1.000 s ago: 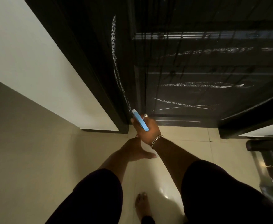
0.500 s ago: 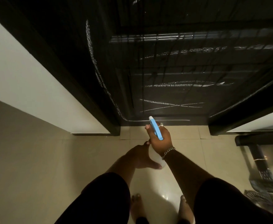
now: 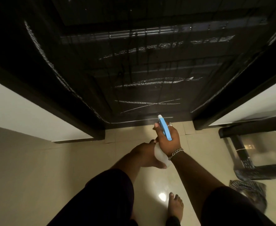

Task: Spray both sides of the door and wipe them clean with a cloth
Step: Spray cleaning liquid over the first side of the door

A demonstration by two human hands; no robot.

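Observation:
A dark panelled door (image 3: 150, 66) fills the top of the head view, streaked with white marks and wet drips. My right hand (image 3: 168, 141) grips a spray bottle (image 3: 165, 129) with a blue trigger head, its white nozzle pointed at the door's bottom edge. The bottle's pale body (image 3: 161, 154) shows below my wrist. My left hand (image 3: 146, 154) cups the underside of the bottle. A dark patterned cloth (image 3: 249, 191) lies crumpled on the floor at the right.
Dark door frame posts (image 3: 78, 110) stand on both sides, with white walls (image 3: 19, 108) beyond. Beige glossy floor tiles (image 3: 36, 176) stretch below. A dark piece of furniture (image 3: 241, 144) stands at the right. My bare foot (image 3: 176, 204) is on the tiles.
The view has shifted left and back, so the door sits more centred. My right hand with the spray bottle moved right along the door's bottom edge. My left hand stayed under the bottle.

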